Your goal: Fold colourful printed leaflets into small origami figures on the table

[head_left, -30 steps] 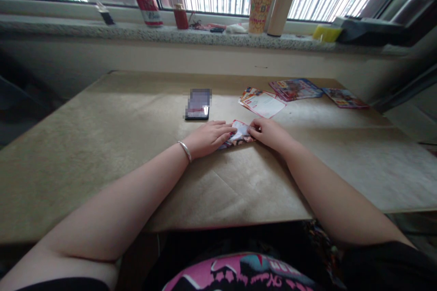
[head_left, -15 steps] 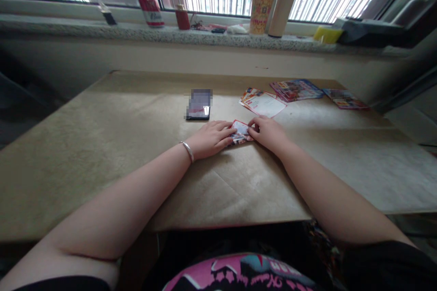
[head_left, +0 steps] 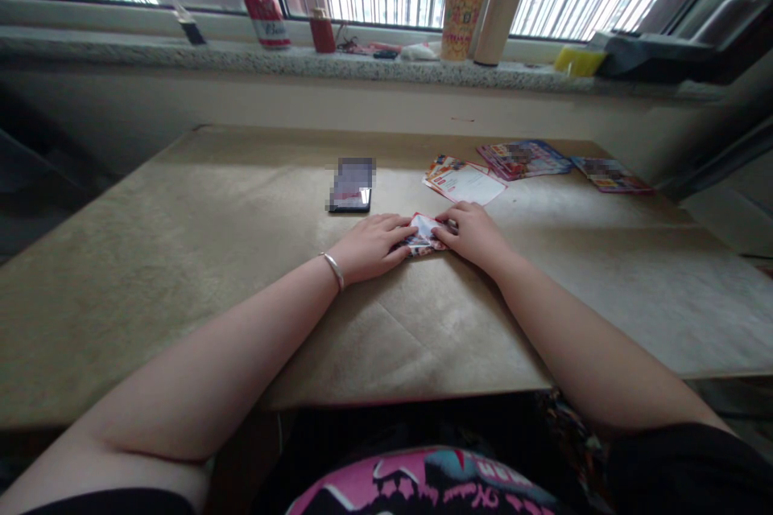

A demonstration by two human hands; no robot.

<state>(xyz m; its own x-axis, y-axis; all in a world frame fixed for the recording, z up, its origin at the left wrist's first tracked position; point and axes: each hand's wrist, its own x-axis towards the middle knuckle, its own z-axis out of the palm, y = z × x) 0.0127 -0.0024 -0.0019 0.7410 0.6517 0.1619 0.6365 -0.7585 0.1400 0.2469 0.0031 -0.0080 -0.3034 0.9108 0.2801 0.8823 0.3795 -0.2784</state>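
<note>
A small folded paper (head_left: 424,235), printed in colours with a white area and a red edge, lies on the table between my hands. Stretched over its left side are the fingers of my left hand (head_left: 378,245), lying flat and pressing on it; that wrist wears a silver bangle (head_left: 332,270). At the right side, my right hand (head_left: 474,235) pinches the paper, its thumb on the white area and its fingers bent at the far edge. Both hands hide parts of the sheet.
A phone (head_left: 352,185) lies beyond my left hand. Loose printed sheets (head_left: 468,181) are behind my right hand, with a colourful stack (head_left: 525,158) and a smaller pile (head_left: 609,175) farther right. On the windowsill (head_left: 223,58) stand a can (head_left: 266,18) and a patterned cup (head_left: 462,22).
My right hand has shifted slightly left, its thumb farther over the paper, and the paper's right part looks more folded. My left hand stays nearly in place.
</note>
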